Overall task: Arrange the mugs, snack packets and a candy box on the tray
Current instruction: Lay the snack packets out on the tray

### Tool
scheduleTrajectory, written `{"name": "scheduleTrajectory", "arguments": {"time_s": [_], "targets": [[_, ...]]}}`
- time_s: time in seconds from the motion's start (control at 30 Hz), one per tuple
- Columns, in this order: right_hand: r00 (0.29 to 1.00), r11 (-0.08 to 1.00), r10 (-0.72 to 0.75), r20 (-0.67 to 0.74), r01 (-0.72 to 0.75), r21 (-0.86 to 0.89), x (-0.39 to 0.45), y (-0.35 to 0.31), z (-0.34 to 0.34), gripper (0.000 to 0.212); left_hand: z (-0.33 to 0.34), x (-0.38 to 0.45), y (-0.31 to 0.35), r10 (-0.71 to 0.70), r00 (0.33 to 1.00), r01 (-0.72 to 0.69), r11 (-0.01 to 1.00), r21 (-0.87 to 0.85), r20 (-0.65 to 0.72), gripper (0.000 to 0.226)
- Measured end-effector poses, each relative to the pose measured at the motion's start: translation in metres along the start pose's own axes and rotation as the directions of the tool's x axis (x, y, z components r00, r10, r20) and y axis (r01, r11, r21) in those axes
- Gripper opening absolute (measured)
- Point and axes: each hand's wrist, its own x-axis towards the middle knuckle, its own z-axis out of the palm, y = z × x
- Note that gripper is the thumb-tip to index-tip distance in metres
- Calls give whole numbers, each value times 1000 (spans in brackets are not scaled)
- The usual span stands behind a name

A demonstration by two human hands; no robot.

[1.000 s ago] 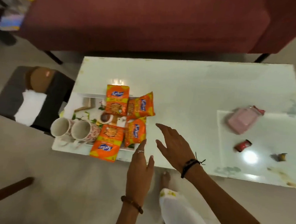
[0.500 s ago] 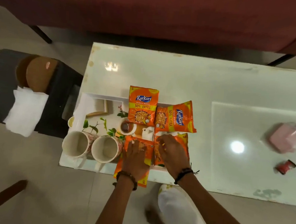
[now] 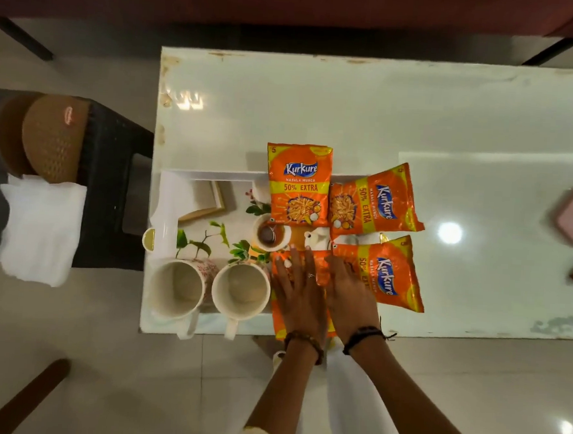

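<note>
The white tabletop [image 3: 318,118] is glossy and smooth — it mirrors a ceiling light — with chipped, rust-stained paint at its far left edge. The four orange snack packets [image 3: 299,184] are shiny, crinkled plastic film. The two cream mugs [image 3: 240,289] look like glazed ceramic, matt inside. The white printed tray [image 3: 169,189] has a smooth, semi-gloss face. On the dark woven-textured side stool [image 3: 114,159] lie soft white folded paper napkins [image 3: 39,228] and a brown basket [image 3: 53,135] — rough, woven. The floor tiles [image 3: 101,373] are polished.
</note>
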Motion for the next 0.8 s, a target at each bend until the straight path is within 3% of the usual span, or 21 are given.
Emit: {"name": "scheduleTrajectory", "arguments": {"time_s": [0.07, 0.17, 0.37, 0.6, 0.8], "targets": [[998, 999, -41, -47, 40, -33, -1, -4, -8, 37, -4, 4, 2, -1, 1000, 1, 1000, -6, 10, 61], [966, 952, -190, -176, 138, -272, 1, -4, -17, 40, -9, 8, 3, -2, 1000, 3, 999, -48, 10, 61], [981, 814, -166, -100, 79, -576, 4, 12, -15, 34, -5, 9, -3, -13, 1000, 12, 999, 40, 24, 69], [970, 831, -207, -124, 108, -546, 1, 21, -15, 33, -3, 5, 1, -42, 999, 42, 999, 35, 12, 69], [898, 880, -366, -243, 248, -405, 20, -1, -37, 32, -35, 19, 15, -10, 968, -40, 980, -193, -252, 67]]}}
